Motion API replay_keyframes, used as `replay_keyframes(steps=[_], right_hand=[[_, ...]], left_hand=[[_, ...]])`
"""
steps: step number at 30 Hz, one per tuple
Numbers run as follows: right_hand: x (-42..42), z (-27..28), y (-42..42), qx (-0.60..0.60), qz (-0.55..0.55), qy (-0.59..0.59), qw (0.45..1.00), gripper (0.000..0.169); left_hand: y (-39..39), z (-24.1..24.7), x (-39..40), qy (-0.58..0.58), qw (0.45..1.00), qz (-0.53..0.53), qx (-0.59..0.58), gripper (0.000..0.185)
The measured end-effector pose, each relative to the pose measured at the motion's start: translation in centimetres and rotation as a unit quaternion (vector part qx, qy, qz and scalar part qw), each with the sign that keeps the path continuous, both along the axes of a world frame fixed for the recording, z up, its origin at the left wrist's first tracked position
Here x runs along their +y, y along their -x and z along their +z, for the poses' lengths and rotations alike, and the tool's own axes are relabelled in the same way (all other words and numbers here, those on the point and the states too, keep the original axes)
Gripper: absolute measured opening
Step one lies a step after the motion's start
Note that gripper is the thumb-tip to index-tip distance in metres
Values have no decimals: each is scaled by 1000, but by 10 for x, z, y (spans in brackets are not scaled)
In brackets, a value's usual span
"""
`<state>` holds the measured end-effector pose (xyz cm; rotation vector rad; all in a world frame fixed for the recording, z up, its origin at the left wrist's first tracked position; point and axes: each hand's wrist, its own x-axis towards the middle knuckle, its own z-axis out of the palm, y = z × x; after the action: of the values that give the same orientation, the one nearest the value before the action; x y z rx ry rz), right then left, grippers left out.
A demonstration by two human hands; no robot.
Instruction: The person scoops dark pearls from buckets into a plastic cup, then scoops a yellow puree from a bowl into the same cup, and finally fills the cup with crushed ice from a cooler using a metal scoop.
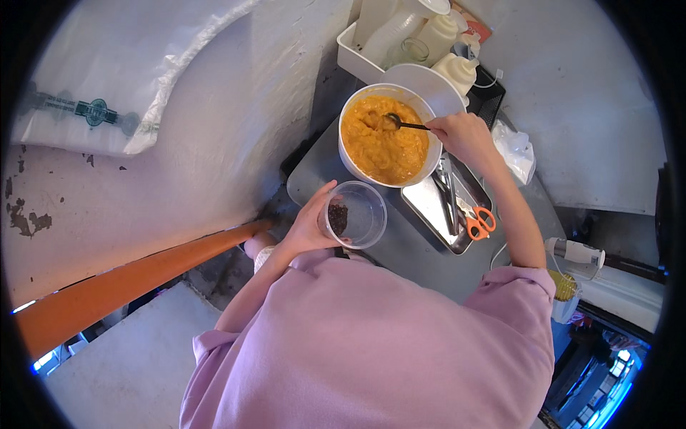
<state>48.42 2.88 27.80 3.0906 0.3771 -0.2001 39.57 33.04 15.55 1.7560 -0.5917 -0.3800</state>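
Note:
My right hand (pixel 465 138) grips the handle of a black spoon (pixel 411 125). Its bowl is dipped in a thick orange-yellow pulp (pixel 388 153), which nearly fills a round white tub (pixel 345 145). Nearer to me, my left hand (pixel 310 221) holds a clear plastic cup (pixel 368 215), tilted so that its mouth faces up towards me. Small dark brown bits (pixel 338 217) lie in the cup on its left side; what they are I cannot tell. The cup is just in front of the tub, apart from the spoon.
On the grey table (pixel 412 265), a metal tray (pixel 429 206) holds tongs (pixel 448 195) and orange-handled scissors (pixel 479 222). Behind the tub are a white lid (pixel 429 86), squeeze bottles (pixel 455 72) and a white bin (pixel 356 59). A plastic bag (pixel 514 150) lies at right. An orange pipe (pixel 161 276) runs at left.

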Motion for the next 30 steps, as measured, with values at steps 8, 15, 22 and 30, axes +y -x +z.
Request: replay_keyframes(steps=[8, 15, 22, 30], right_hand=[[20, -49, 50, 70, -150, -316, 934, 20], [22, -78, 74, 105, -206, -466, 854, 21], [26, -78, 103, 124, -350, -643, 670, 23], [17, -61, 138, -19, -313, -587, 746, 23]], left_hand=[[-10, -2, -11, 29, 1000, 2, 6, 80], [5, 3, 20, -66, 995, 79, -10, 80], [15, 9, 44, -119, 975, 186, -15, 80], [-23, 29, 20, -218, 956, 187, -57, 80]])
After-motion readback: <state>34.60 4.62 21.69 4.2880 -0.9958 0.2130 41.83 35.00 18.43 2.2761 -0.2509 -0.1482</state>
